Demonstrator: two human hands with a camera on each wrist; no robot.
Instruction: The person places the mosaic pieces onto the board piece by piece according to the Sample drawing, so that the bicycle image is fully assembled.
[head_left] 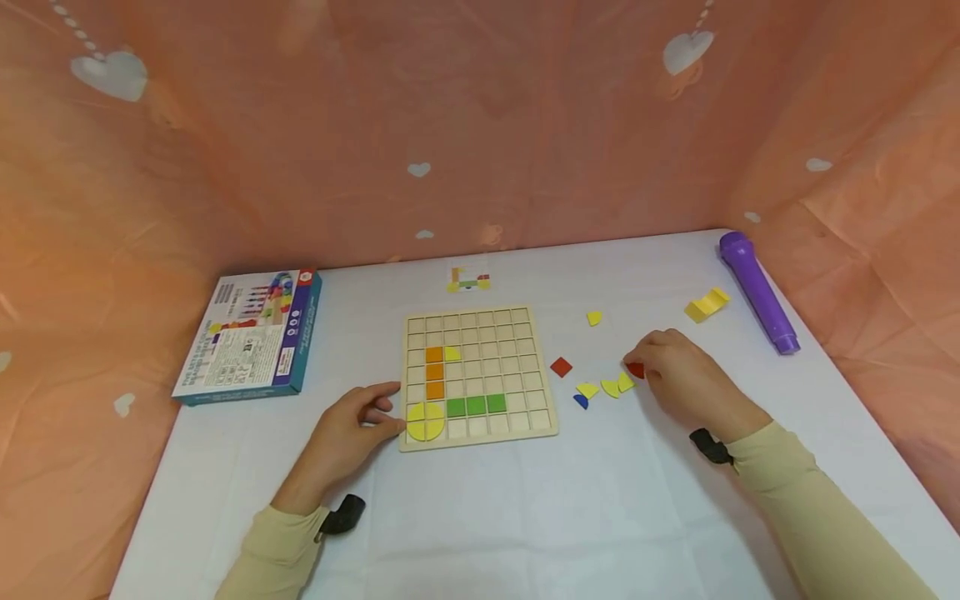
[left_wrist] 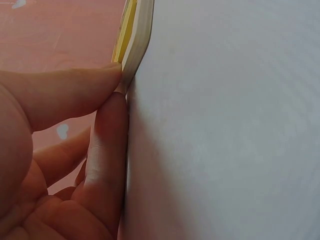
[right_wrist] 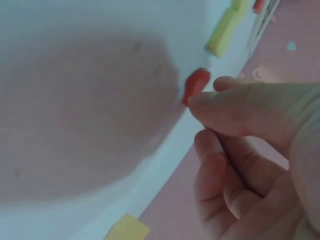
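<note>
A wooden grid board (head_left: 480, 442) holds orange and green squares, a yellow quarter piece and a yellow circle of several pieces. At its left edge my left hand (head_left: 348, 437) touches the rim with thumb and index finger; in the left wrist view, the left hand (left_wrist: 65, 145) meets the board's edge (left_wrist: 139, 45) beside yellow pieces. My right hand (head_left: 693, 387) pinches a red piece (head_left: 636, 369) right of the board. In the right wrist view, the thumb of the right hand (right_wrist: 245, 140) covers part of that red piece (right_wrist: 196, 84); the opposing fingertip's contact is hidden.
Between board and right hand lie a red square (head_left: 561, 367), a blue piece (head_left: 581, 402) and several yellow quarters (head_left: 611, 388). A pattern card (head_left: 468, 275) lies behind the board, a box (head_left: 251, 333) at left. Yellow blocks (head_left: 707, 305) and a purple microphone-shaped object (head_left: 759, 292) lie at right.
</note>
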